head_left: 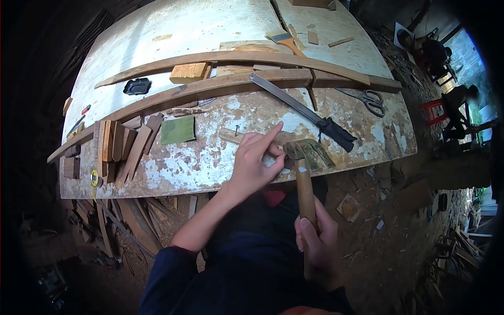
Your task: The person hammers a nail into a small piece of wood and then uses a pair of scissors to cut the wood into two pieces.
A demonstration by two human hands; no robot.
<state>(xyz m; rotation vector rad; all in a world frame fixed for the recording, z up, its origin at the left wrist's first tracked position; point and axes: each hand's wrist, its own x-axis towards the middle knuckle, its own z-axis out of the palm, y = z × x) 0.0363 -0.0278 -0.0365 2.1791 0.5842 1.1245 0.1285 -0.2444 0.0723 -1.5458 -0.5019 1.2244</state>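
Note:
My right hand point(318, 231) is wrapped around the wooden handle of a claw hammer point(305, 184). The hammer's head lies at the table's front edge, with its claws pointing right. Beside the head, my left hand point(255, 161) has thumb and fingers pinched together while one finger points up and away. What sits in that pinch, if anything, is too small to make out. A narrow strip of wood point(227, 134) runs beneath my left hand, which hides part of it. A nail point(237, 129) stands upright in the strip's left end.
The worn table point(178, 170) holds two long curved wooden beams point(210, 86), a rasp-like metal tool point(286, 98) with a black-wrapped grip, scissors point(371, 101), a brush point(287, 43), green sandpaper point(178, 129), wood blocks point(111, 140) and a tape measure point(95, 178). Scrap wood covers the floor.

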